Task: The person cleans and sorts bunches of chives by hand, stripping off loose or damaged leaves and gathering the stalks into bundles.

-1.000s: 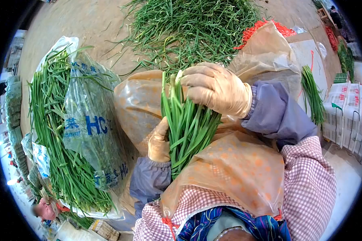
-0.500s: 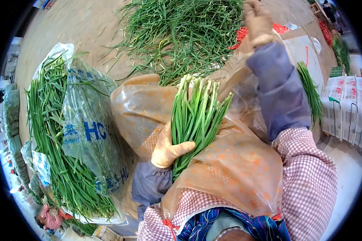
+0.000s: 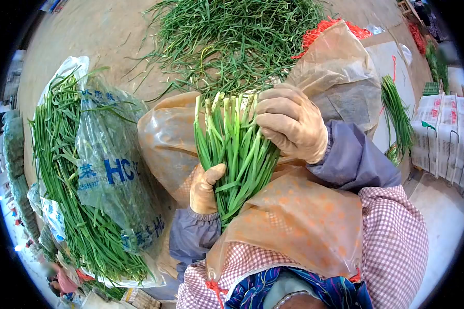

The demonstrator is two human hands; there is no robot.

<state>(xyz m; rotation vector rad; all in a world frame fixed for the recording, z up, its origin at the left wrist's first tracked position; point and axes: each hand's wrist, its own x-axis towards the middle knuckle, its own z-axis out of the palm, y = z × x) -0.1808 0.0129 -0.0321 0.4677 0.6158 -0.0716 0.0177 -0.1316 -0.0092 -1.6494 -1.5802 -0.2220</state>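
Observation:
A bunch of garlic chives (image 3: 239, 154) stands upright over my lap, pale cut ends at the top and green leaves running down. My left hand (image 3: 205, 189), in a tan glove, is closed round its lower left side, the thumb lying in front. At the upper right of the bunch, my gloved right hand (image 3: 291, 121) has its fingers curled against the stalks near the cut ends. Its fingertips are partly hidden, so how many stalks they pinch does not show. A translucent orange-patterned plastic apron (image 3: 304, 216) covers my lap beneath.
Loose greens (image 3: 232, 41) lie heaped on the floor ahead. To the left, a printed plastic bag (image 3: 108, 165) holds many long chives. Red ties (image 3: 319, 36) sit beyond my right knee. A tied bunch (image 3: 395, 110) lies on a pale board, near white crates (image 3: 438, 136).
My right hand has come down from beyond the red ties to the top of the bunch, where its fingers curl against the stalks. The bunch has shifted slightly left and more upright.

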